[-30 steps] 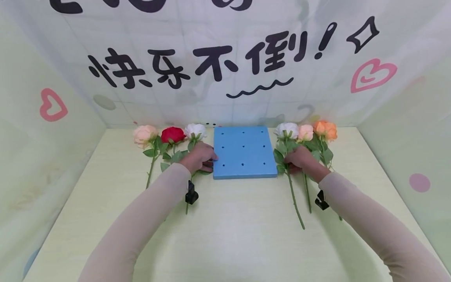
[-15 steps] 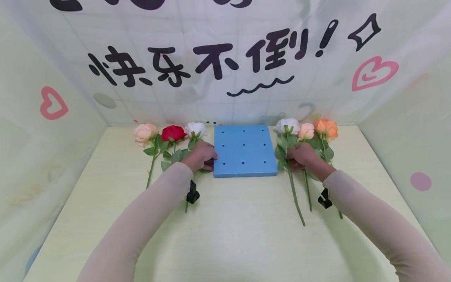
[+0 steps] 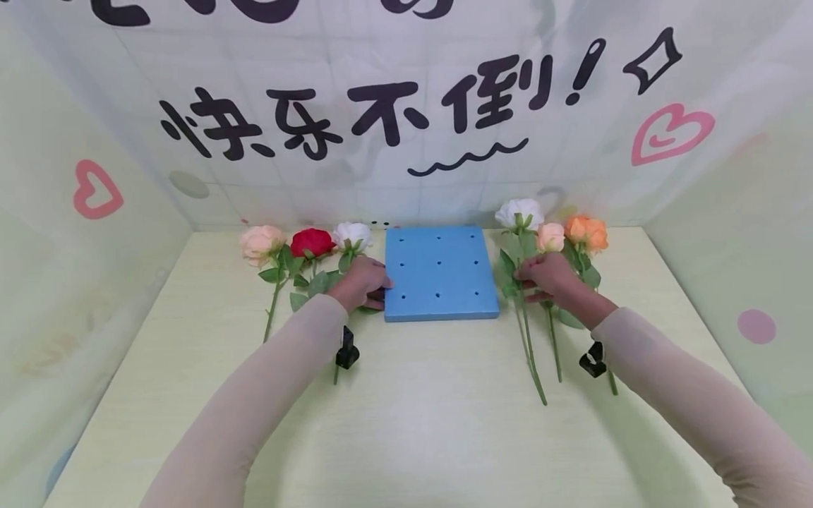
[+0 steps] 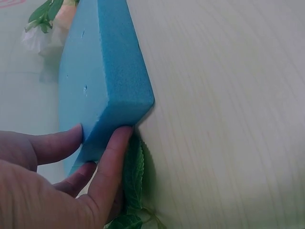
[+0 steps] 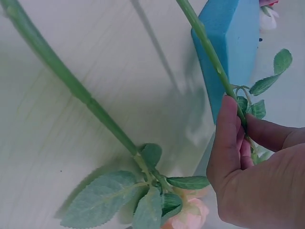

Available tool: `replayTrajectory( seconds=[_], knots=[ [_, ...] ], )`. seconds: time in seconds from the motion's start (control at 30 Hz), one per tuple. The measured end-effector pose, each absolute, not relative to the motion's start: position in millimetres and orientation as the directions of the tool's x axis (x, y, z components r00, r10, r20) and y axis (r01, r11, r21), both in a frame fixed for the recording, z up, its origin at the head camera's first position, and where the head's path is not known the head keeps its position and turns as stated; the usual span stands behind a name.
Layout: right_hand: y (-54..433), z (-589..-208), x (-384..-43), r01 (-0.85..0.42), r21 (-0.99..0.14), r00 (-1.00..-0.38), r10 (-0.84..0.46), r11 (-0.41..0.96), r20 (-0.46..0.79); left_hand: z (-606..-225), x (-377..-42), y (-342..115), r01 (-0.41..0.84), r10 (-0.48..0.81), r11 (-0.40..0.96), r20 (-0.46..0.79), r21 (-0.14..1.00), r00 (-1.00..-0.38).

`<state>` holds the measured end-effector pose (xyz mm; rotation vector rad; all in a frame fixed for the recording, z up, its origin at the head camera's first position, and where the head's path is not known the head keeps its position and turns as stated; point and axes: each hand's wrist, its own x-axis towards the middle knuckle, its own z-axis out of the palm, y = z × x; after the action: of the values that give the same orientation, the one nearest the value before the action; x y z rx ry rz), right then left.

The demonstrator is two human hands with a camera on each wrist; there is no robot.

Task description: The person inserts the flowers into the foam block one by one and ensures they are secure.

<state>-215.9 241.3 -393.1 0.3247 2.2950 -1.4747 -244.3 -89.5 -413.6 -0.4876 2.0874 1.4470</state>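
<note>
My right hand (image 3: 554, 277) pinches the green stem of a white artificial rose (image 3: 519, 214) between thumb and fingers, just below its leaves. In the right wrist view this stem (image 5: 208, 46) is raised off the table, its shadow falling apart from it. A blue foam block (image 3: 441, 279) with rows of small holes lies flat at the back middle. My left hand (image 3: 360, 282) holds the block's left edge; the left wrist view has the thumb (image 4: 59, 144) on the holed face and fingers against the side. A green leaf lies beneath that hand.
Left of the block lie a pink rose (image 3: 262, 244), a red rose (image 3: 311, 243) and another white rose (image 3: 352, 236). Right of it are a small pink rose (image 3: 550, 238) and an orange rose (image 3: 587, 233). A printed cloth wall (image 3: 305, 190) stands behind the table.
The right-hand white rose has risen off the table and its bloom has moved back, with the right hand holding its stem. My left hand stays at the block.
</note>
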Motion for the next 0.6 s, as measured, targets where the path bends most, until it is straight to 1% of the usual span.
replayTrajectory(
  seconds=[0.2, 0.43, 0.6],
  knots=[
    [238, -388, -215, 0.365, -0.835, -0.909, -0.037, 0.411, -0.416, -415, -246, -91, -0.573, 0.022, 0.351, -0.618, 0.741, -0.786],
    [236, -385, -215, 0.288, -0.864, -0.934, -0.077, 0.414, -0.349, -413, -243, -92, -0.564, 0.025, 0.352, -0.609, 0.747, -0.792],
    [237, -380, -213, 0.263, -0.875, -0.944, -0.079, 0.406, -0.320, -412, -242, -92, -0.567, 0.027, 0.349, -0.612, 0.746, -0.790]
  ],
)
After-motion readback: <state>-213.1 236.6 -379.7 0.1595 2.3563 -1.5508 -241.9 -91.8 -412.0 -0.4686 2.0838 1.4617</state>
